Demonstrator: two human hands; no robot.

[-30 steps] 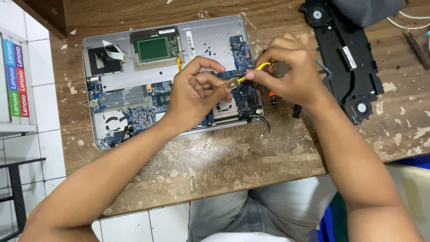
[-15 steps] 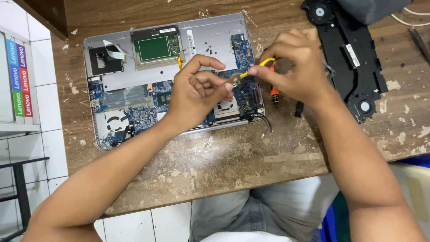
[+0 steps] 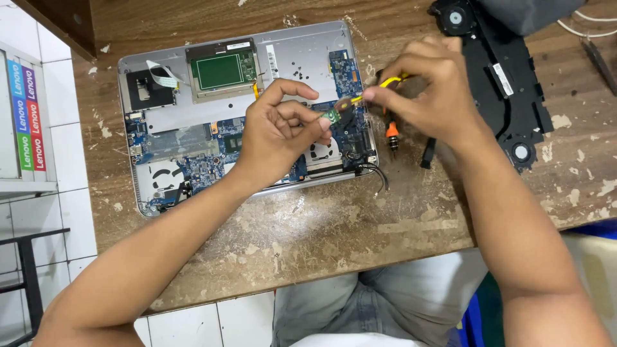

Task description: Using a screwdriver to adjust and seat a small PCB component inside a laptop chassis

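An opened silver laptop lies on the worn wooden table, its blue circuit board and green-framed trackpad underside exposed. My left hand hovers over the board's right part and pinches a small green circuit card between thumb and fingers. My right hand is just to the right, gripping a yellow-handled tool whose tip meets the small card.
A black laptop cover with round speaker openings lies at the right. An orange-and-black screwdriver rests beside the laptop's right edge. A white tiled wall and a colour-striped box stand at the left. White cables trail at the top right.
Both hands have lifted slightly off the board, and the small green card now shows between my left fingertips. The laptop has not moved.
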